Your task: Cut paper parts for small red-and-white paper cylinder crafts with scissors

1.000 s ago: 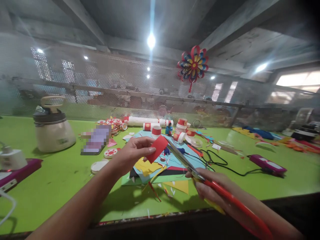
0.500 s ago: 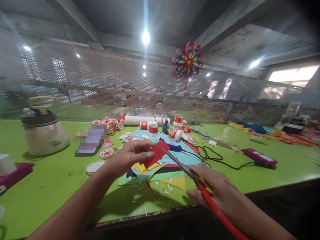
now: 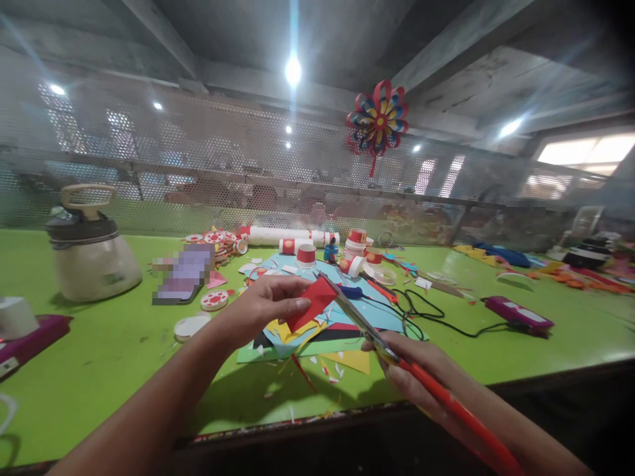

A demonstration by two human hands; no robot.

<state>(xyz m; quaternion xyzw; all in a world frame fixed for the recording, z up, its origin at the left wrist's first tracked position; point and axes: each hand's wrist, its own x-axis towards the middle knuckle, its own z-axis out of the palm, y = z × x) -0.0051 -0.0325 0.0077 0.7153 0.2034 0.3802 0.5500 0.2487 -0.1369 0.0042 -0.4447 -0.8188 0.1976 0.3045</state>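
Between the thumb and fingers of my left hand (image 3: 278, 304) is a small piece of red paper (image 3: 313, 303), held up over the table. My right hand (image 3: 414, 363) grips a pair of scissors (image 3: 364, 325) with long red handles. The blades point up and left and lie along the right edge of the red paper; whether they cut into it I cannot tell. Below the hands, sheets of light blue paper (image 3: 384, 314) lie over green and black ones, with yellow pieces (image 3: 351, 360) and small scraps scattered near the table's front edge.
Left on the green table (image 3: 133, 383) stand a large jug (image 3: 94, 264) and a phone (image 3: 184, 274). Paper cups (image 3: 306, 256) and a white roll (image 3: 282, 237) lie at the back. A purple power strip (image 3: 518, 314) with black cable is right. A paper flower (image 3: 380, 122) hangs above.
The scissors have shifted slightly and their handles have come closer together as my right hand's grip tightened. The red paper has turned a little in my left hand. The view has moved slightly.
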